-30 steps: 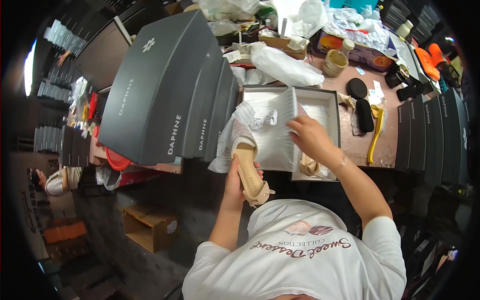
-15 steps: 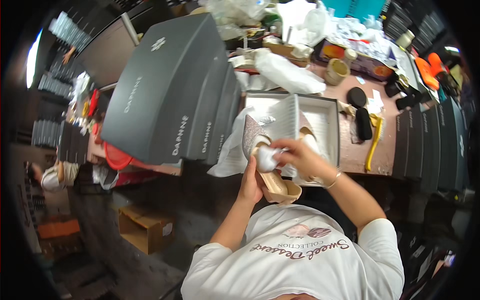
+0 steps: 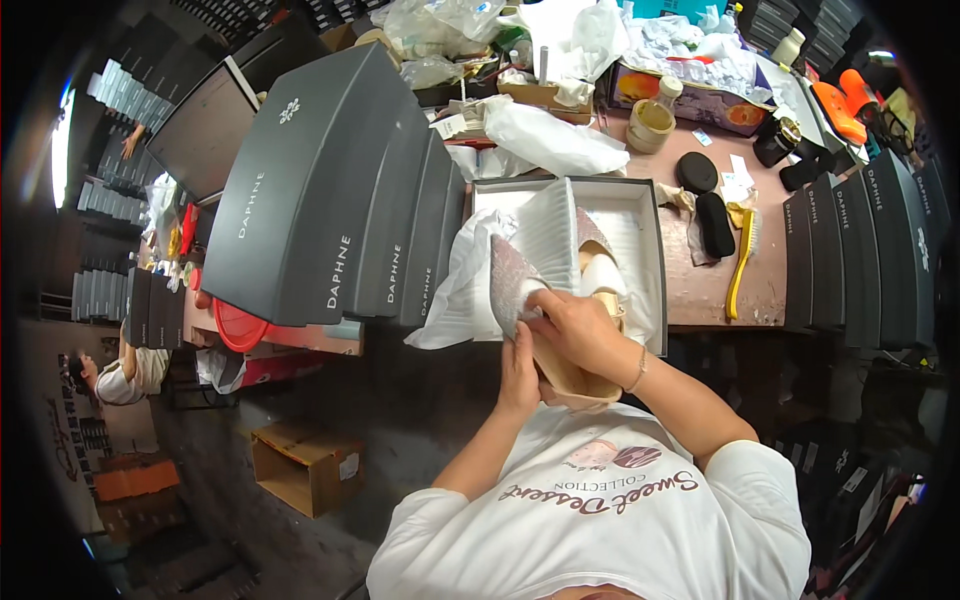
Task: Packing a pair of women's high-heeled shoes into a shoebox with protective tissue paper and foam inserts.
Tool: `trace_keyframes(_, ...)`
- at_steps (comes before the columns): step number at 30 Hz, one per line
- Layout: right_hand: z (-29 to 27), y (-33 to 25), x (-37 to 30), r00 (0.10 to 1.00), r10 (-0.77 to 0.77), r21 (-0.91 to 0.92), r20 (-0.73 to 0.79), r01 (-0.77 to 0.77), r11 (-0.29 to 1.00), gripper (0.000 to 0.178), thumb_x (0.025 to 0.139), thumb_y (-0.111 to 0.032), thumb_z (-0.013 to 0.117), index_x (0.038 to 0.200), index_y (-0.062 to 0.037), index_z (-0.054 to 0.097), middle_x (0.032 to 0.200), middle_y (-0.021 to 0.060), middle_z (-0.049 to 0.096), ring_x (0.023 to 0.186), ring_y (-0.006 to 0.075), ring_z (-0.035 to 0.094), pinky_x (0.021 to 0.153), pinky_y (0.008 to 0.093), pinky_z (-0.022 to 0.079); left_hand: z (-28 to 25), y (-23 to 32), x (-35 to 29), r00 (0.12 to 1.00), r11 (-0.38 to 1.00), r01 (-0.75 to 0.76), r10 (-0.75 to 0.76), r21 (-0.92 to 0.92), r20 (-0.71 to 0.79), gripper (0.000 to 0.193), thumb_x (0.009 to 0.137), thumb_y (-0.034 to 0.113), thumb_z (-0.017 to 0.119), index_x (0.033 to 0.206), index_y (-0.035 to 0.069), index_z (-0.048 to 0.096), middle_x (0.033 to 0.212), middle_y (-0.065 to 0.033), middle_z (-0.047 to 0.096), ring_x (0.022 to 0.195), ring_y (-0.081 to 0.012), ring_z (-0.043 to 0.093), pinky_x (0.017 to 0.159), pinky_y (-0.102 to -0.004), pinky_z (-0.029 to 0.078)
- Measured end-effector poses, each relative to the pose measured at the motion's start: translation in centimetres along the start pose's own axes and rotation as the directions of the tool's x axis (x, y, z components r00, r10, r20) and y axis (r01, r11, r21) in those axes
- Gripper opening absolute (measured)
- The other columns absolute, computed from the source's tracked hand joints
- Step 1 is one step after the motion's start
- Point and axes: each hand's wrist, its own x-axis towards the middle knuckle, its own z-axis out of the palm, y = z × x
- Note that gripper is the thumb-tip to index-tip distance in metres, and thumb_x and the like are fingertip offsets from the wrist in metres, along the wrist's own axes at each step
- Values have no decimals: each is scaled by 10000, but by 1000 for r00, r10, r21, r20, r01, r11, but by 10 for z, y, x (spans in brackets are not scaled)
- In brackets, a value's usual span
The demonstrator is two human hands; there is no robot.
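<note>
My left hand [image 3: 516, 378] is closed round the side of a pointed shoe [image 3: 508, 268] with a glittery pinkish toe and a beige inside. It holds the shoe tilted over the near edge of an open shoebox [image 3: 661, 240]. At the shoe's opening, the fingers of my right hand [image 3: 582, 332] press a wad of white paper [image 3: 528, 289] into the toe; the hand hides most of the wad. A matching shoe [image 3: 592, 232] lies in the right half of the box, with white stuffing in it. White tissue paper [image 3: 450, 285] spills over the box's left side.
Stacked dark grey shoeboxes [image 3: 290, 200] stand at left, more [image 3: 880, 250] at right. Beside the open box lie a yellow-handled brush [image 3: 742, 265], a black oblong object [image 3: 714, 225] and a round black lid [image 3: 696, 172]. A jar [image 3: 652, 125] stands behind. A person [image 3: 130, 375] is at far left.
My right hand has moved the white wad down into the shoe's toe, where it is now mostly hidden. My left hand still holds the shoe. The whole view has shifted slightly.
</note>
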Motion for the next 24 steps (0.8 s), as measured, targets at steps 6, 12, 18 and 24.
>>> trace_keyframes(6, 17, 15, 6, 995, -77, -183, -56, 65, 981, 249, 753, -277, 702, 834, -91, 559, 712, 86, 549, 655, 296, 600, 565, 389, 478, 0, 6, -11, 984, 952, 177, -164, -251, 72, 471, 986, 422, 406, 1231, 19, 412, 1047, -123, 573, 881, -218, 628, 765, -350, 538)
trace_keyframes(12, 17, 25, 73, 934, -11, 192, 358, -62, 979, 506, 731, -316, 770, 1057, -60, 480, 785, 110, 582, 758, 273, 601, 664, 364, 483, -1, 16, -10, 986, 957, 145, -161, -250, -47, 401, 985, 388, 403, 1087, 8, 482, 883, -108, 580, 748, -214, 641, 681, -353, 550)
trace_keyframes(18, -1, 96, 150, 902, 34, 3, 431, -39, 999, 432, 793, -285, 704, 1157, -83, 588, 1015, 77, 643, 911, 235, 614, 757, 356, 503, -28, 57, 21, 982, 962, 186, -175, -200, 72, 449, 971, 407, 404, 998, -27, 516, 816, -127, 593, 670, -221, 639, 601, -349, 553)
trace_keyframes(24, 83, 117, 157, 900, -84, -644, 429, 369, 670, 197, 842, -183, 536, 1003, -182, 650, 1004, 61, 615, 1006, 231, 569, 868, 445, 378, -41, 74, 59, 966, 960, 259, -257, -103, 35, 410, 954, 383, 461, 931, -10, 575, 762, -121, 618, 644, -200, 632, 581, -331, 542)
